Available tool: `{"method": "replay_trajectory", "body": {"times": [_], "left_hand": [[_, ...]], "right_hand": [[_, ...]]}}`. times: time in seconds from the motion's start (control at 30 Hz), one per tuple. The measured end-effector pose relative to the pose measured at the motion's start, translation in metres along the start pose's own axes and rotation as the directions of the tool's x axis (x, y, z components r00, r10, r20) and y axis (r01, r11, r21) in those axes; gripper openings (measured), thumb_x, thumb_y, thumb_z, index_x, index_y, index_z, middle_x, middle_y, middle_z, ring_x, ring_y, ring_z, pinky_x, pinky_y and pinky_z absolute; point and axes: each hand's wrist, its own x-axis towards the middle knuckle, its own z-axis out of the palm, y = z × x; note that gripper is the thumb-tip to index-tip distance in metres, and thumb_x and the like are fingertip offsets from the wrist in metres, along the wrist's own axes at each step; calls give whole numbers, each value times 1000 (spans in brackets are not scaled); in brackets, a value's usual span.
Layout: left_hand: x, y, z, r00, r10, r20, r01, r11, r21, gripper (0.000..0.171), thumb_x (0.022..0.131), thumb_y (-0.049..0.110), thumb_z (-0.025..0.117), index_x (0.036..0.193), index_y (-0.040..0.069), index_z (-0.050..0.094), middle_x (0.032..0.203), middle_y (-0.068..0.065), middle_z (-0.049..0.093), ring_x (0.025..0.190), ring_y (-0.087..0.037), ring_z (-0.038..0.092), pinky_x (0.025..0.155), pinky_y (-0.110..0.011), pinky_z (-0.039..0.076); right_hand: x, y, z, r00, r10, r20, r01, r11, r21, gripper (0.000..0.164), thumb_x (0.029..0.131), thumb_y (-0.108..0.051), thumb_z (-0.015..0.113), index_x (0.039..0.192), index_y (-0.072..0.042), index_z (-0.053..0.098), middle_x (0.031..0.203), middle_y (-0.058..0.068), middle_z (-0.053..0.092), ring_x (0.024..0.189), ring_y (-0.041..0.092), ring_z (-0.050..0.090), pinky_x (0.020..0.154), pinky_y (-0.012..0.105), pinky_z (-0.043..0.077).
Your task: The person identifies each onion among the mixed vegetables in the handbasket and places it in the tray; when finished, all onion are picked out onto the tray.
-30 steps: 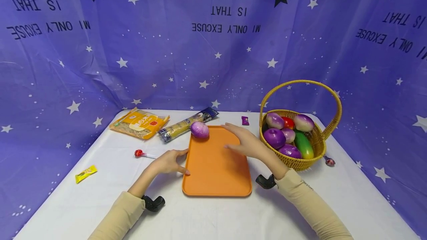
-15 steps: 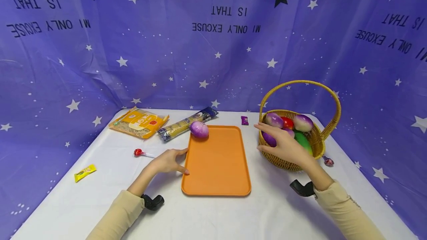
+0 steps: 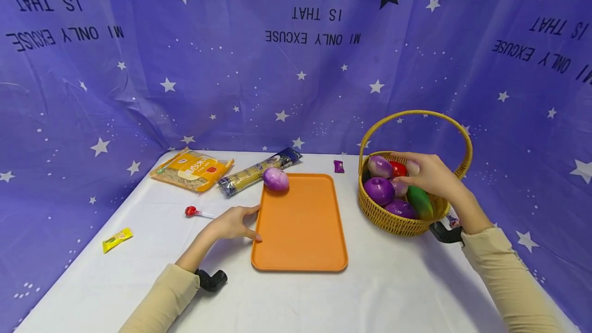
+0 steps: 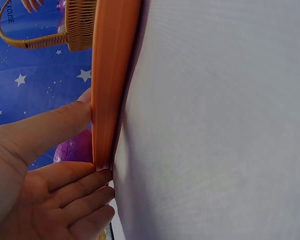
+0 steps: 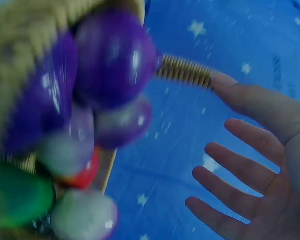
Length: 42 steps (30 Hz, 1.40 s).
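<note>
My left hand [image 3: 231, 224] rests at the left edge of an orange tray [image 3: 300, 225]; in the left wrist view its thumb and fairly straight fingers touch the rim [image 4: 110, 75]. A purple onion [image 3: 276, 180] sits at the tray's far left corner. My right hand [image 3: 432, 174] hovers over the right side of a wicker basket [image 3: 393, 226], fingers spread and holding nothing. Inside the basket are a smooth purple onion [image 3: 379, 190], purple-and-white vegetables [image 3: 381, 166], something red and round [image 3: 398, 169] and a long green vegetable [image 3: 420, 203]. The hand hides the basket's back right.
The basket's tall handle [image 3: 416, 112] arches up behind my right hand. Behind the tray lie a long noodle pack [image 3: 259, 172] and an orange grain bag [image 3: 193, 170]. A red lollipop [image 3: 191, 211], a yellow candy [image 3: 117, 240] and a purple candy [image 3: 339, 166] lie on the white cloth.
My right hand has moved right, from above the tray to over the basket. My left hand stays at the tray's edge, and the onion on the tray has not moved.
</note>
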Motion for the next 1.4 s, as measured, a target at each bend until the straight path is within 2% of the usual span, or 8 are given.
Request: {"method": "replay_trajectory", "body": {"times": [0.1,0.27,0.47,0.63,0.77,1.1,1.4], "left_hand": [[0,-1,0,1000,2,-2,-2,1000,-1,90,70,34,86,140,-4,46,139,-24,49,131,-41,41,109,-53,32],[0,-1,2,1000,17,-7,-17,1000,-9,89,70,34,86,139,-5,47,137,-24,50,130,-40,42,108,-52,33],[0,-1,2,1000,9,-6,-9,1000,-10,89,70,34,86,139,-5,47,136,-23,52,130,-40,42,108,-52,33],[1,-1,3,1000,3,-4,-3,1000,-13,89,70,34,86,140,-4,46,137,-23,50,130,-40,41,109,-52,33],[1,0,2,1000,2,-1,-2,1000,-12,89,70,35,86,140,-4,46,138,-23,50,131,-40,41,109,-52,32],[1,-1,1,1000,-5,3,5,1000,-13,89,70,34,86,140,-4,46,139,-23,49,131,-41,40,109,-53,32],[1,-1,0,1000,-3,2,3,1000,-24,90,70,36,86,140,-3,46,139,-23,49,131,-40,40,109,-52,31]], "right_hand": [[10,14,-8,999,34,36,-34,999,-18,59,79,-27,81,129,-5,60,119,24,62,107,41,56,90,60,45],[23,41,-12,995,33,96,-28,998,-48,56,80,-24,80,128,-3,60,119,25,62,110,44,56,91,59,45],[33,68,-4,977,115,182,-111,993,-30,58,82,-22,77,131,0,56,127,30,56,117,50,49,96,63,40],[37,85,3,957,191,219,-191,981,-20,61,82,-17,76,134,2,52,132,33,49,123,52,40,100,65,34],[38,94,7,944,236,229,-239,971,-15,63,80,-15,76,134,5,50,132,34,48,120,51,42,100,64,35],[39,104,15,947,238,216,-233,971,-52,58,75,-9,76,127,7,55,121,36,53,107,48,50,93,62,41],[39,94,9,973,152,175,-137,986,-92,53,74,-8,77,122,7,58,117,34,57,107,51,51,91,62,42]]}}
